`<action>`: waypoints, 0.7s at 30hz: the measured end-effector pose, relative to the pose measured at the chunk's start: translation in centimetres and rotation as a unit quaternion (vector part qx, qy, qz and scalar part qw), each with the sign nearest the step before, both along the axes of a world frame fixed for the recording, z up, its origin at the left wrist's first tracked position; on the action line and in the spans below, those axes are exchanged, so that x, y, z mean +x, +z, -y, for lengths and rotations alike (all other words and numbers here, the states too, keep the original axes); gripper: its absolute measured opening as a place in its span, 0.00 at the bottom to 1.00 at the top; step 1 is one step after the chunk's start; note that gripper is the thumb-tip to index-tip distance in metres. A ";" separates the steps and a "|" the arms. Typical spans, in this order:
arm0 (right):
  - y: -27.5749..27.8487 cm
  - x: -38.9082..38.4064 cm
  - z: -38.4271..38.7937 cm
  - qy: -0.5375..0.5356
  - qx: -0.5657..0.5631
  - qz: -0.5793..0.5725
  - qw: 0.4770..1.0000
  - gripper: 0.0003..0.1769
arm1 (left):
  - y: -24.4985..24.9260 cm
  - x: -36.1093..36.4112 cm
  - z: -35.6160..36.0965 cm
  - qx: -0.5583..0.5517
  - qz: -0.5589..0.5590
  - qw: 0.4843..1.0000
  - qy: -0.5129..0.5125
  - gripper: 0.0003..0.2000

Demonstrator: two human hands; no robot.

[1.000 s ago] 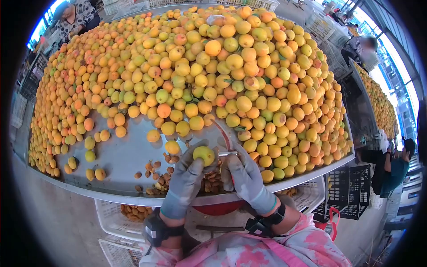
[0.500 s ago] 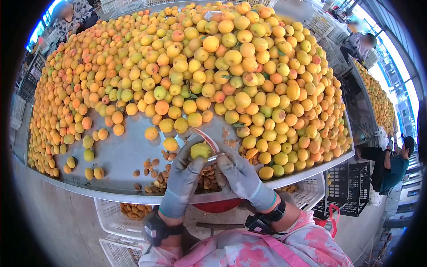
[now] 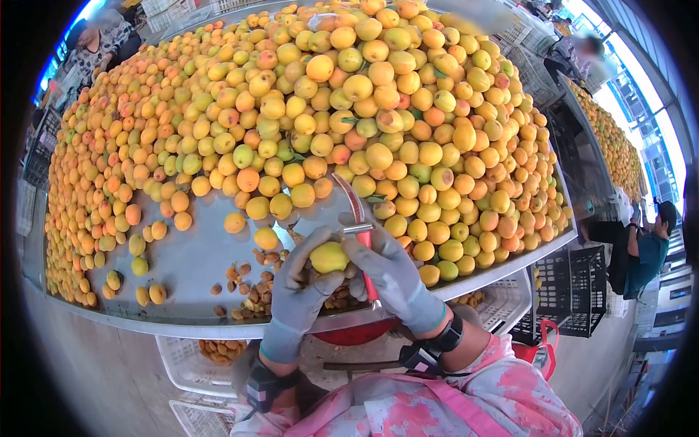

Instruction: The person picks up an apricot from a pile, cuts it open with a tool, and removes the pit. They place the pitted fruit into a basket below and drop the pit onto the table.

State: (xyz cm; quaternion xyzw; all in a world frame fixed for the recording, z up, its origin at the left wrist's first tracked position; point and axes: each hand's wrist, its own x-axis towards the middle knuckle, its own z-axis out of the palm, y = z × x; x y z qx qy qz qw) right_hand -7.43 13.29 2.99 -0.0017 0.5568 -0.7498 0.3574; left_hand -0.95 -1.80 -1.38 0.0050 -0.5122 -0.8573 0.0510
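Observation:
Both hands wear grey gloves above the front edge of a metal table [image 3: 189, 269]. My left hand [image 3: 300, 277] is closed round a yellow-green fruit [image 3: 329, 258]. In my right hand [image 3: 386, 269] is a knife [image 3: 366, 240] with a red handle and a curved blade pointing up and away. The right fingertips are close to the fruit's right side; whether they touch it is unclear. Small brown pits [image 3: 258, 297] lie on the metal just left of my left hand. A large heap of yellow and orange fruit [image 3: 291, 109] rises beyond the hands.
White crates [image 3: 193, 360] stand below the table edge, with another [image 3: 502, 309] at the right. Black crates [image 3: 586, 291] are beside it. A person in green [image 3: 644, 255] sits at the far right; other people are at the back left [image 3: 105, 40] and back right [image 3: 575, 54].
The knife has turned more upright, and its red handle now shows below my right fingers. The fruit in my left hand shows more fully. The view has shifted slightly.

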 end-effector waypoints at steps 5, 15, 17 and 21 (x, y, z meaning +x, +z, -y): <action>0.0 0.3 0.1 0.007 -0.008 0.012 1.000 0.25 | 0.0 0.0 -0.1 0.023 -0.005 1.000 0.017 0.29; 1.1 -0.2 -0.4 0.054 0.013 0.001 0.998 0.23 | 0.3 0.1 0.0 0.005 0.009 1.000 0.028 0.30; 1.0 0.2 -0.3 0.050 -0.002 0.001 0.999 0.25 | 0.5 0.1 0.1 -0.032 0.032 0.998 0.038 0.30; 1.0 0.6 0.0 0.019 0.023 -0.020 0.999 0.29 | 0.0 -0.3 0.0 0.008 0.045 0.998 0.052 0.31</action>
